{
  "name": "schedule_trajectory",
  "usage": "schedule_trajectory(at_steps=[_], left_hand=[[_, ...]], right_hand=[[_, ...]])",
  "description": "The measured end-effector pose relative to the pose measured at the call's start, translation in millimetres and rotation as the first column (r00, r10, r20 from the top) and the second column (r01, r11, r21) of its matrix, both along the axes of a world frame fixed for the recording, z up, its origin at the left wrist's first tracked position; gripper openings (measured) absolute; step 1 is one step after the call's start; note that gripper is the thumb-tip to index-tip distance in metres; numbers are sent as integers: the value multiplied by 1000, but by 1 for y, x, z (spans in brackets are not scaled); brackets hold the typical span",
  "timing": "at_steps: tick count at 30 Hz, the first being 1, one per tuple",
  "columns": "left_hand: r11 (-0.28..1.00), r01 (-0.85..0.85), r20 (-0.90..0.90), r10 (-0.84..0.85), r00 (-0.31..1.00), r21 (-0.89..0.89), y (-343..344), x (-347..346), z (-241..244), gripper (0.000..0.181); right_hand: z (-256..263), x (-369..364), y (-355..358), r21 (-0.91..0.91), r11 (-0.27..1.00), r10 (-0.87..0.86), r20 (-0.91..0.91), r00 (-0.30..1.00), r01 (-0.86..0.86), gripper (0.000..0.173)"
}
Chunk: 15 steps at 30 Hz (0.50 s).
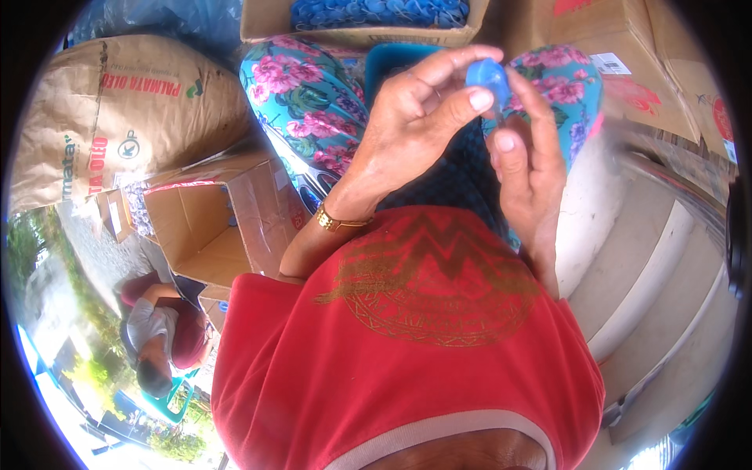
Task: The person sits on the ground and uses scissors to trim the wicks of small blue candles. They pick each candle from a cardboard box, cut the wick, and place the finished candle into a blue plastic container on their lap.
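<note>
Before my lap, my left hand [420, 111] holds a small blue plastic piece [489, 77] between thumb and fingers. My right hand [526, 141] is close beside it, its index finger at the piece's edge and its thumb and curled fingers around a thin, dark tool [500, 114] whose tip points up at the piece; what kind of tool it is, I cannot tell. Scissors [317, 188] with dark handles lie by my left thigh. Beyond my knees stands a cardboard box [376, 39] holding many similar blue pieces. A teal plastic object [393, 56] shows partly between my legs.
A large brown paper sack [147, 106] stands at the left, above an open cardboard box [217, 235]. More cardboard cartons [634, 64] are at the upper right. Pale steps or ledges [640, 264] run along the right. Another person [158, 335] sits at the lower left.
</note>
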<state>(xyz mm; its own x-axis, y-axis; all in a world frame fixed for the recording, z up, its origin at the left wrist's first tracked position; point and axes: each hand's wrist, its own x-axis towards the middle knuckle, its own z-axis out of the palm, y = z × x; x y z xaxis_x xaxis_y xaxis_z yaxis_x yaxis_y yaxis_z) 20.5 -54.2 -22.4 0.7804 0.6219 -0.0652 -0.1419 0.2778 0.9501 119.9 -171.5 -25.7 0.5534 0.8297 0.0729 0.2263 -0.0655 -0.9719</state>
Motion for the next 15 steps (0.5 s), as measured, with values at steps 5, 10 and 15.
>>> schedule_trajectory(at_steps=[5,10,15], left_hand=[[996,48,-10,-48,999,69,2,-5,3,36],[990,127,38,-125,991,-54,5,-8,2,37],[994,102,13,-102,995,-35,0,-7,5,39]], right_hand=[[-2,2,0,9,1000,12,-32,999,-12,36],[-3,0,3,89,996,36,-100,994,-27,30],[-4,-2,5,85,996,-11,-40,999,15,25]])
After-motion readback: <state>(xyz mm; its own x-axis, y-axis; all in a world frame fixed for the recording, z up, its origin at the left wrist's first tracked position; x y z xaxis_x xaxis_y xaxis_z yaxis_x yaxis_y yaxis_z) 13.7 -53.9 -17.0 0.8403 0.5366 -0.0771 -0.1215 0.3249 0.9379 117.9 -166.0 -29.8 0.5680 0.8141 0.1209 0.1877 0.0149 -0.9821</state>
